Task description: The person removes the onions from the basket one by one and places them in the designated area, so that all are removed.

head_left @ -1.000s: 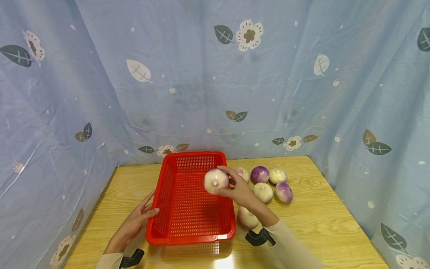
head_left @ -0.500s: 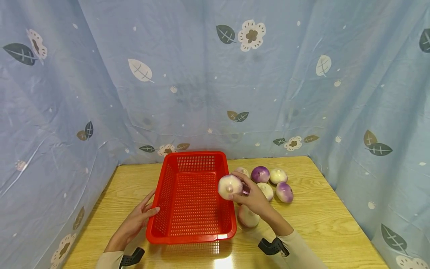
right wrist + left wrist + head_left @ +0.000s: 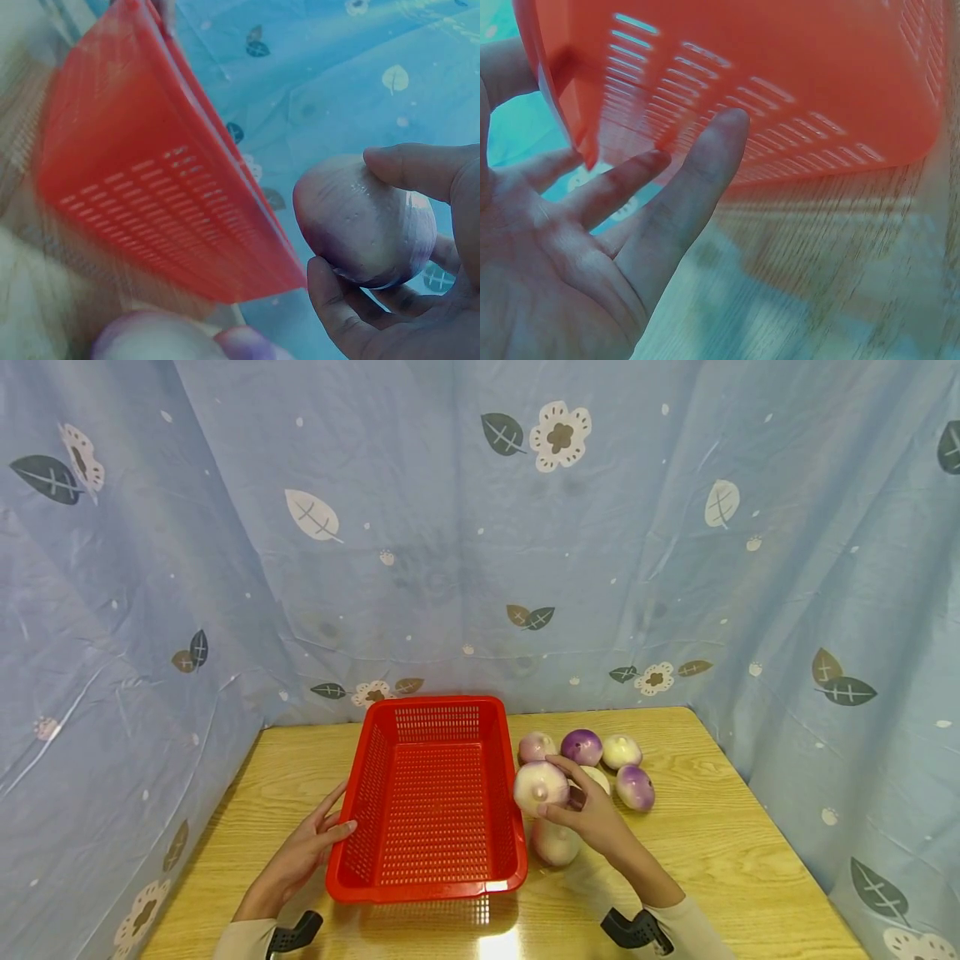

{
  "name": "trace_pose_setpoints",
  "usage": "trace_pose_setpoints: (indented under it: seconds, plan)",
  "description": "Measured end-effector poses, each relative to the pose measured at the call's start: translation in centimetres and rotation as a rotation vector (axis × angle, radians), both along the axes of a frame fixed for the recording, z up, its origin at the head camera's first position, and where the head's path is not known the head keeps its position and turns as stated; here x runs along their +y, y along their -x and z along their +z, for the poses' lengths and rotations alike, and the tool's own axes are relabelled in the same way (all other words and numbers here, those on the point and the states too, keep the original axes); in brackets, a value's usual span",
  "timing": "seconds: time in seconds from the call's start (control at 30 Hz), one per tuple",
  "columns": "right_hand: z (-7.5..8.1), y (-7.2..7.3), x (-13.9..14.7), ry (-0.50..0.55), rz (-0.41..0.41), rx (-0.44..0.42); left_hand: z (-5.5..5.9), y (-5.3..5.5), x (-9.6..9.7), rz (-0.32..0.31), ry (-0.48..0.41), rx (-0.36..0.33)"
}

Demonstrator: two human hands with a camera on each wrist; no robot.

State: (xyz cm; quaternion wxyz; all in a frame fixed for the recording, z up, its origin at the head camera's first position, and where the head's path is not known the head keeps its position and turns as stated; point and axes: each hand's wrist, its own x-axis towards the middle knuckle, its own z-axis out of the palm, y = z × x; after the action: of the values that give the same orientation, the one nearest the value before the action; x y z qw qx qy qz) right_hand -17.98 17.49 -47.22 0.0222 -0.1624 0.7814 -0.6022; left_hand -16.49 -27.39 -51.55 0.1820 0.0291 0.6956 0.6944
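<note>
My right hand (image 3: pixel 600 822) holds a white onion (image 3: pixel 542 787) tinged with purple, just right of the red basket (image 3: pixel 427 893). In the right wrist view, thumb and fingers clasp this onion (image 3: pixel 360 225) from either side, above the tabletop. At the basket's left side, my left hand (image 3: pixel 300 856) grips the rim, thumb lapped over it. Extended fingers (image 3: pixel 705 161) lie along the slotted outer wall in the left wrist view. The basket's inside shows only its bare slotted floor. Below the held onion rests a pale onion (image 3: pixel 556 845), partly covered by it.
Right of the basket sit more onions: a pinkish one (image 3: pixel 536 747), a dark purple one (image 3: pixel 582 747), a white one (image 3: pixel 622 752) and a purple-white one (image 3: pixel 636 788). Another white onion (image 3: pixel 598 779) is half hidden by my right hand. A blue patterned curtain (image 3: pixel 450 568) surrounds the wooden table (image 3: pixel 720 852).
My right hand has carried the held onion rightward, from over the basket to beyond its right rim, and slightly nearer me. My left hand and the basket have stayed put.
</note>
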Motion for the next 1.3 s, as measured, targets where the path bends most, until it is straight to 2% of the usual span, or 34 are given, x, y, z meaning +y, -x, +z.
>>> trace_pose_setpoints:
  seconds: [0.3, 0.6, 0.77, 1.03, 1.17, 1.3]
  plan:
    - [-1.0, -1.0, 1.6, 0.005, -0.020, 0.010, 0.1, -0.2, 0.0, -0.005, 0.008, 0.004]
    - [-2.0, -2.2, 3.0, -0.005, -0.088, -0.089, 0.4, -0.1, 0.0, -0.013, 0.011, 0.006]
    - [-2.4, -2.8, 3.9, -0.019, -0.105, -0.129, 0.1, 0.0, 0.1, 0.018, 0.020, -0.011]
    - [-3.6, -3.8, 5.6, -0.006, -0.151, -0.221, 0.1, -0.3, 0.2, 0.017, 0.025, -0.013]
    - [-4.1, -4.4, 6.4, -0.005, -0.156, -0.244, 0.2, -0.4, 0.4, 0.045, 0.038, -0.024]
    - [-4.5, -4.7, 7.2, -0.012, -0.174, -0.261, 0.2, -0.3, 0.4, 0.047, 0.043, -0.023]
